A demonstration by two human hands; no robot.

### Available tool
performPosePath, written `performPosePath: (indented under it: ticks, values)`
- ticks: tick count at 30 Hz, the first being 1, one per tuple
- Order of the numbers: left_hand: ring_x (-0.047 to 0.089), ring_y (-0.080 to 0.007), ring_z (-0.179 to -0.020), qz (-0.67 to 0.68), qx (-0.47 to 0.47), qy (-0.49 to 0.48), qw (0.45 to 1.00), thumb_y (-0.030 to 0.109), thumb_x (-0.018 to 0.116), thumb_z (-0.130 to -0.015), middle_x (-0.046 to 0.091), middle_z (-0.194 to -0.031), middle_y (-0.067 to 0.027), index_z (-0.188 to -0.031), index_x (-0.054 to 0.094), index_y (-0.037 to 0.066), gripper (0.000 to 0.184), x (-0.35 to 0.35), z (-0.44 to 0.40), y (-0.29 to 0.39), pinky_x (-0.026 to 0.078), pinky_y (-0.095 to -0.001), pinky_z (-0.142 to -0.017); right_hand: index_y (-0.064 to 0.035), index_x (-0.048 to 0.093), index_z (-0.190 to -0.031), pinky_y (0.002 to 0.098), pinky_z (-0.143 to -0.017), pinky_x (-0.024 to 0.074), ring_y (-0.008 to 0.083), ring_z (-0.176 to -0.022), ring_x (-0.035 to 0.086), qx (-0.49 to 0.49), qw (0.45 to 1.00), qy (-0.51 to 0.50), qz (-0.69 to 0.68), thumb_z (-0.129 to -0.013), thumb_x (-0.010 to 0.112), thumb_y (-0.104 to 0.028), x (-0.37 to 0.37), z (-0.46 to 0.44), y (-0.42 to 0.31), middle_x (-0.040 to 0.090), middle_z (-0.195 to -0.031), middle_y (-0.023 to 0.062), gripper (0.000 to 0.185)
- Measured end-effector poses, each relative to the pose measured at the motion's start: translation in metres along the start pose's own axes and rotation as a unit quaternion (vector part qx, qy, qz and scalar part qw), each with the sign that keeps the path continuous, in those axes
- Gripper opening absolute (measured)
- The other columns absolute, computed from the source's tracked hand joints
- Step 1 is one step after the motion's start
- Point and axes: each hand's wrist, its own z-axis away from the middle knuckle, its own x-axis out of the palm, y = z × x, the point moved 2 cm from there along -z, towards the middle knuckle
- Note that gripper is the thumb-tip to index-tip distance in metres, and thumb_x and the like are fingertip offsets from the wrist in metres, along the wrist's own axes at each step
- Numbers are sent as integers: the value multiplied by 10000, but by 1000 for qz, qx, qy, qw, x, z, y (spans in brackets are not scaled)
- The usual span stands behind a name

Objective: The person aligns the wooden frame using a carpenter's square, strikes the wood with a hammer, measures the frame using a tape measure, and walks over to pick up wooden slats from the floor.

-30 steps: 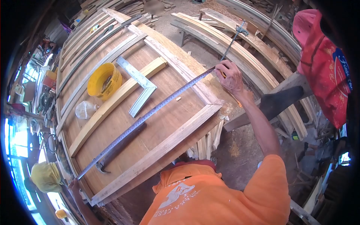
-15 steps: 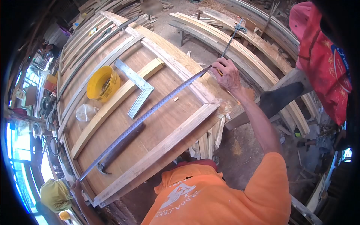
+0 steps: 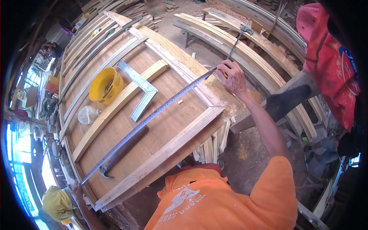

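A long metal tape measure [image 3: 165, 105] is drawn diagonally over a framed wooden panel [image 3: 161, 132]. My right hand [image 3: 232, 76] grips its case at the panel's far right edge; a bit of yellow shows between the fingers. At the lower left edge, my left hand [image 3: 78, 189] is closed at the tape's other end, small and partly shaded. Beneath the tape lies a claw hammer [image 3: 122, 151] with a dark handle. Above it, a metal square [image 3: 143, 85] rests partly across a loose wooden batten [image 3: 115, 113].
On the panel stand a yellow bucket [image 3: 95, 92] and a clear plastic container [image 3: 87, 115]. Long planks [image 3: 230, 40] with a bar clamp [image 3: 245, 29] lie at the right. A person in red [image 3: 329, 65] stands at the right; another in a yellow cap [image 3: 57, 203] is at lower left.
The yellow-capped head has shifted slightly down and right. The person in red has moved slightly. My hands and the tape measure stay almost exactly where they were.
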Motion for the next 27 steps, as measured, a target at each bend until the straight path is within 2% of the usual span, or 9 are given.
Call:
performPosePath:
  ticks: [9,12,14,17,18,19,20,22,27]
  values:
    - [457,-45,-633,-24,-2,-31,999,303,738,-1041,539,-696,76,-856,728,69,299,-5,2,6,315,-280,-558,-122,752,-995,409,-800,578,280,-922,669,11,1000,-12,-5,-914,796,-204,-2,-2,-3,695,-1032,38,123]
    - [414,-47,-597,-77,-18,-28,997,306,715,-1055,493,-666,83,-918,735,71,272,-11,-29,-32,294,-281,-542,-119,762,-1016,419,-835,581,295,-964,684,0,1000,-18,6,-922,785,-201,-6,-3,-3,709,-1065,55,127]
    - [503,-135,-868,-73,15,-19,997,348,695,-1037,564,-976,-15,-1064,742,52,301,-6,-32,-38,370,-330,-764,-106,780,-1076,458,-930,575,349,-1104,702,1,998,-32,-60,-945,773,-206,-19,-7,-2,727,-1164,121,165]
    - [637,-266,-1274,-7,61,24,998,410,667,-1012,672,-1440,-163,-1281,753,22,481,0,-7,-38,484,-404,-1098,-58,763,-1141,434,-871,574,358,-1006,709,-12,977,-164,-134,-930,783,-171,-61,-38,-48,705,-1093,187,240]
    - [691,-230,-1073,-80,10,18,997,449,705,-986,763,-1182,-125,-1206,786,24,486,3,31,25,534,-382,-954,-46,736,-1192,420,-809,568,333,-916,693,5,965,-222,-140,-900,795,-170,-75,-51,-76,676,-1020,158,323]
    - [679,-189,-884,-133,-38,84,987,488,749,-953,756,-943,-66,-1114,813,33,488,4,37,34,531,-358,-809,-47,724,-1210,414,-783,564,329,-891,684,-29,957,-240,-162,-891,796,-167,-83,-62,-105,668,-1009,148,348]
    - [676,-180,-863,-108,-48,63,991,479,787,-932,749,-888,-62,-1070,823,45,457,-1,37,34,529,-354,-785,-48,712,-1228,409,-756,561,326,-865,674,-56,949,-256,-176,-882,796,-164,-86,-74,-137,659,-997,138,375]
    - [532,-75,-661,-26,-14,82,996,411,790,-964,679,-760,30,-984,805,54,357,1,38,31,398,-291,-599,-53,703,-1254,417,-716,557,332,-804,670,-106,939,-289,-151,-870,806,-184,-90,-92,-201,661,-979,122,419]
    - [491,-33,-657,56,-48,78,994,333,824,-956,652,-744,72,-942,800,109,225,5,40,27,356,-260,-604,-22,689,-1186,448,-684,567,364,-785,721,-217,913,-306,-161,-1035,656,-453,-30,-105,-394,692,-932,185,458]
